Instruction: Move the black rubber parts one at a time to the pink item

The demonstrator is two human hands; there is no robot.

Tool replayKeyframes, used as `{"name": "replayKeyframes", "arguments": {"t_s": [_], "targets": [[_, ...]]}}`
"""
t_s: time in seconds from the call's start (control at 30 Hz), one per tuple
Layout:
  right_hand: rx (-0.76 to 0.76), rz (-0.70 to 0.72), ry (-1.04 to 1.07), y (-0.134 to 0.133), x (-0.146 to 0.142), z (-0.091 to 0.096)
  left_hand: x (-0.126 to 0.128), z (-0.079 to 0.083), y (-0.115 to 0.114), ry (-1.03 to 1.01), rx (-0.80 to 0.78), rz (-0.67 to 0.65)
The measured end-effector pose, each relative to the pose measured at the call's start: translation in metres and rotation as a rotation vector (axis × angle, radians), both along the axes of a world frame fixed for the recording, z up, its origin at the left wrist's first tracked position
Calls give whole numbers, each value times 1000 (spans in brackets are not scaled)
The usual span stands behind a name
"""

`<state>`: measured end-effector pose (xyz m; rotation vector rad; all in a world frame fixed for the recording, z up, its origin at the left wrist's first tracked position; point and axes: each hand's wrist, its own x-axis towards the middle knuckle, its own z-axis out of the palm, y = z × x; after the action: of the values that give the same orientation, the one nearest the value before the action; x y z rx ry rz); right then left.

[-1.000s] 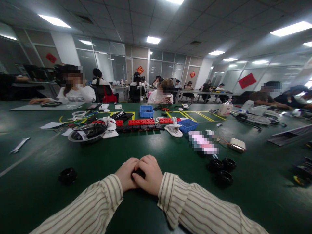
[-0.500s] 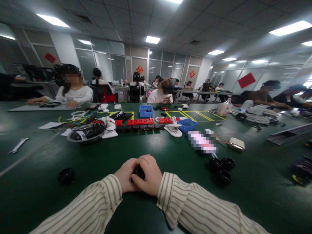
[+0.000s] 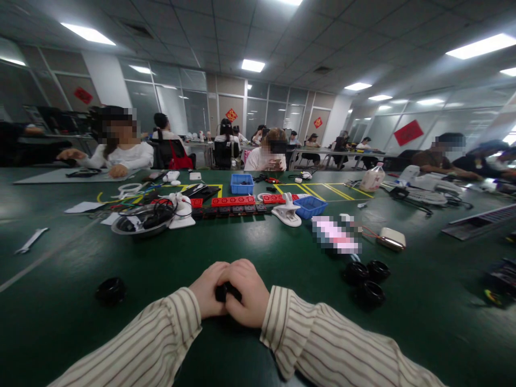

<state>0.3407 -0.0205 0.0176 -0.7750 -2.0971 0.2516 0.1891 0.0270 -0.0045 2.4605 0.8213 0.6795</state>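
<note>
My left hand [image 3: 206, 289] and my right hand [image 3: 246, 293] meet above the green table, both closed around a black round part [image 3: 226, 291]. Only a dark patch of it shows between the fingers, so its full shape is hidden. The right hand's fingers lap over the left hand's. On the table to the left sits a single black ring-shaped part [image 3: 110, 291], like a small tyre. Several similar black ring-shaped parts [image 3: 370, 293] stand in a cluster on the right.
Beyond the hands lie a metal bowl of cables [image 3: 139, 228], a red-and-black strip [image 3: 234, 202], a white clip stand [image 3: 287, 212] and blue bins [image 3: 242, 184]. A wrench [image 3: 32, 241] rests far left; a metal channel [image 3: 475, 221] is at right. Co-workers sit across the table.
My right thumb and fingers have shifted slightly over the black part, exposing a different bit of it. Across the table at left, a co-worker's hand has lifted.
</note>
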Motion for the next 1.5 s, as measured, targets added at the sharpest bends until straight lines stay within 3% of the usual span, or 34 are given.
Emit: {"name": "replayKeyframes", "arguments": {"t_s": [0.23, 0.53, 0.87, 1.23, 1.33, 1.5], "targets": [[-109, -238, -47, 1, -1, 1, -1, -3, 3, 8, -6, 53], [-26, -12, -25, 1, 1, 0, 0, 0, -1, -20, -16, 17], [-112, -249, -85, 3, -2, 0, -1, -2, 1, -1, 6, 47], [-27, 4, -20, 1, 1, 3, 0, -2, 2, -41, -67, 1], [-32, -38, -8, -1, 1, 4, -1, -4, 2, -65, -51, 7], [-87, -231, -42, 2, -1, 0, -2, -3, 3, -7, -14, 54]]}}
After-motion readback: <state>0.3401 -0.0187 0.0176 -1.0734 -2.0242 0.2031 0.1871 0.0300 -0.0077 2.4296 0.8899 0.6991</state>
